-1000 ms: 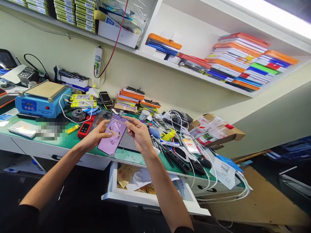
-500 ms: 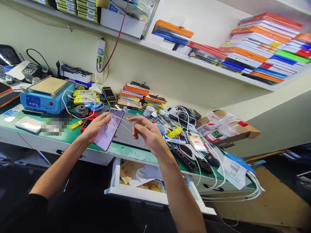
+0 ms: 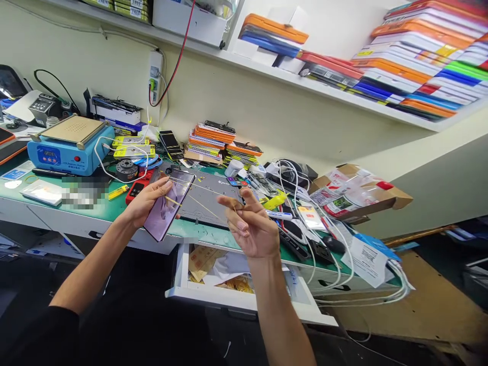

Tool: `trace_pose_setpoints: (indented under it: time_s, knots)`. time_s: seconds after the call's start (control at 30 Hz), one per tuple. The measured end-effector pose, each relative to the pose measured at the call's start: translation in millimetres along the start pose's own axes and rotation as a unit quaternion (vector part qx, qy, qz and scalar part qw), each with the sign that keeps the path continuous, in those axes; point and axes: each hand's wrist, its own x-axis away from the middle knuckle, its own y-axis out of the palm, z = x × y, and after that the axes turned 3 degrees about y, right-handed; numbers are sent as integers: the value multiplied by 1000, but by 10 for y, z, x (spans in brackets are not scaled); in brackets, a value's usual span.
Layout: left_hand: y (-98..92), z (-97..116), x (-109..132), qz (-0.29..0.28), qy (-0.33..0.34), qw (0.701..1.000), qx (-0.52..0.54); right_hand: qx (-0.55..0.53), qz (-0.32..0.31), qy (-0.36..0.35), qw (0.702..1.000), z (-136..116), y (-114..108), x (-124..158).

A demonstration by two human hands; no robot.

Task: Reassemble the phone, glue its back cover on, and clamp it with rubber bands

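My left hand [image 3: 147, 203] is closed around the left edge of a smartphone [image 3: 166, 213] with a pinkish-purple screen, held tilted above the bench's front edge. A yellow rubber band [image 3: 173, 201] crosses the phone's face. Another rubber band [image 3: 204, 188] is stretched from the phone's upper part across to my right hand [image 3: 249, 223], where its end is hooked on the bent fingers. My right hand is raised to the right of the phone. Behind and below the stretched band lies a dark grey work mat [image 3: 209, 203].
An open drawer [image 3: 213, 300] with papers and yellow rubber bands juts out below. A blue heating machine [image 3: 70, 147] stands at left. Stacked phone boxes [image 3: 211, 137] are at the back. White cables [image 3: 310, 244], a marker [image 3: 279, 215] and an open carton [image 3: 366, 206] lie on the right.
My right hand has moved right, away from the phone, and turned, stretching the rubber band longer. The phone has tilted slightly in my left hand. The view has shifted a little.
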Motion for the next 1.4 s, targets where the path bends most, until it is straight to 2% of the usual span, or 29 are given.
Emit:
trace_pose_setpoints:
  time_s: [0.23,0.43,0.63,0.73,0.8,0.93,1.0,1.1,1.23,1.33,1.4]
  knots:
    - [136,-139,-10,-22,-26,999,10,-47,61,-114,991,449,96,63]
    - [179,-299,-37,-12,-8,1000,16,-132,67,-181,972,413,121,-101]
    - [174,-315,-57,37,90,995,6,-101,77,-147,981,378,151,-118]
    - [220,-300,-39,76,180,979,-61,-76,88,-121,986,392,130,-134]
    - [251,-294,7,83,226,963,-122,-65,104,-113,986,384,115,-142]
    - [252,-268,146,82,257,942,-200,-49,118,-68,989,314,151,-109]
    - [211,-224,206,86,268,922,-264,-36,112,-48,992,260,208,-67]
    - [130,-90,244,48,276,874,-397,-13,74,-36,997,171,304,2]
    - [107,180,207,-58,277,817,-502,87,36,-34,995,80,401,54]
    - [182,377,165,-146,261,755,-584,185,21,-20,982,35,435,37]
    - [257,477,151,-170,253,715,-630,235,4,-6,972,-2,445,7]
